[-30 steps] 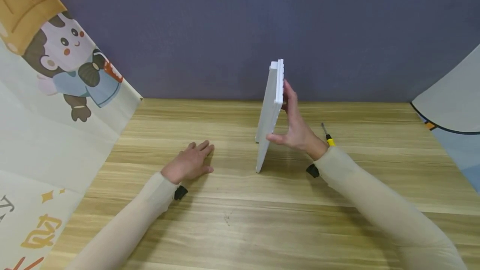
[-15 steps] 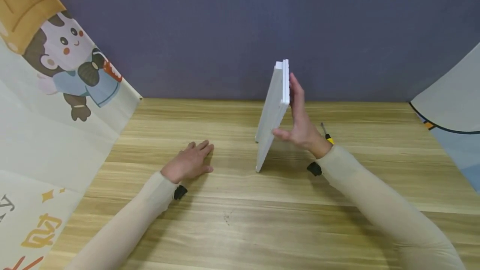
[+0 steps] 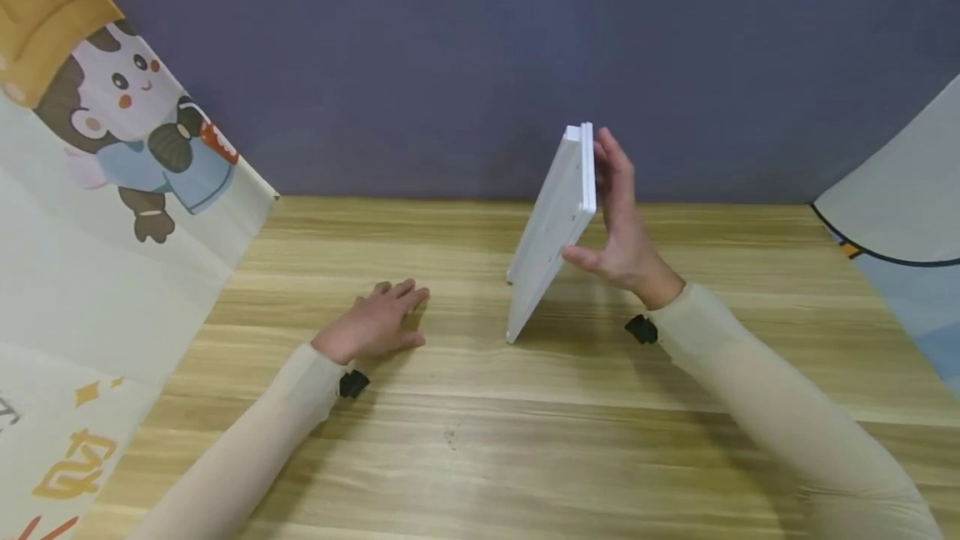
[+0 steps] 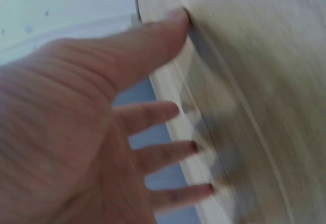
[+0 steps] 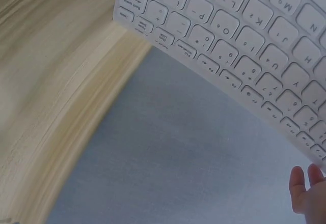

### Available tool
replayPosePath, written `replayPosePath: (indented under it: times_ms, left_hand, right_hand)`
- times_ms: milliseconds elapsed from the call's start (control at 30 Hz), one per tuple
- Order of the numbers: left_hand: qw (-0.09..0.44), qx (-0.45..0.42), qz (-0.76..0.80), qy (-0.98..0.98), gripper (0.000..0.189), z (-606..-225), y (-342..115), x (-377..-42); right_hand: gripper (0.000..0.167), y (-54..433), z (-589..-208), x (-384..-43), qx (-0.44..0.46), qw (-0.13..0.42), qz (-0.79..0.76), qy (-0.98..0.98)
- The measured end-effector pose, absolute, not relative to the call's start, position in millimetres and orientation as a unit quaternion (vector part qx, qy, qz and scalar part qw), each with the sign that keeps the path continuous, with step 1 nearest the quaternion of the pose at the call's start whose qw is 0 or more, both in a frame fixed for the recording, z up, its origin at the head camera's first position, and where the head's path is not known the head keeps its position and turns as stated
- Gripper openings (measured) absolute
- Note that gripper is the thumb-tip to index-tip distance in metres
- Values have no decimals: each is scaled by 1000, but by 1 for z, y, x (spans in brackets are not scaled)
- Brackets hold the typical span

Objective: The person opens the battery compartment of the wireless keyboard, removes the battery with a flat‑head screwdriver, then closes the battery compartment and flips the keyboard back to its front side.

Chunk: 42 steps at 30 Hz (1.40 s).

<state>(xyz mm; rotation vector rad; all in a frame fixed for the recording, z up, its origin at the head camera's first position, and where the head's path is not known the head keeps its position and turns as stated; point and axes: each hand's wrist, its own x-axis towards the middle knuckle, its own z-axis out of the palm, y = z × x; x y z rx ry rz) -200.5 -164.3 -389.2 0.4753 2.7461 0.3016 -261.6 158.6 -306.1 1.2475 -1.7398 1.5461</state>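
Observation:
A white keyboard (image 3: 551, 232) stands on its lower edge on the wooden table, leaning to the right with its underside toward the left. My right hand (image 3: 630, 232) holds it near the upper part, thumb at the near edge and fingers behind the far upper part. In the right wrist view the keys (image 5: 249, 46) show, with fingertips (image 5: 297, 183) at the keyboard's edge. Its underside (image 4: 48, 12), marked with small dark dots, appears in the left wrist view. To the left, my left hand (image 3: 375, 323) rests palm down on the table with fingers spread.
The wooden table (image 3: 442, 482) meets a blue-grey backdrop (image 3: 412, 65) at its far edge. A printed cartoon sheet (image 3: 150, 123) borders the left, and another pale sheet (image 3: 907, 190) the right. Black wrist devices (image 3: 641, 329) sit under both cuffs.
My right hand has moved right and the keyboard's top has tipped right with it. The yellow-handled screwdriver, seen earlier beside the right wrist, is now hidden. The left hand stays in place.

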Motion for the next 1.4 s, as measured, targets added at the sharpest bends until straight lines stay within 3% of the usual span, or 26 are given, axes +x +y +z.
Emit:
replayPosePath:
  times_ms: [167,800,1400]
  left_hand:
    - [135,204,141,959,82,-392,-171,-210]
    - [187,220,206,935,105,-391,-142,-225]
    - [170,224,185,942,112,-392,-134,-221]
  right_hand:
    - [120,160,-301,-257,468,256,563,-631]
    - [116,175,-302,-253,477,257,559,-627]
    - [114,189,-313,-248,468,223,569,-638]
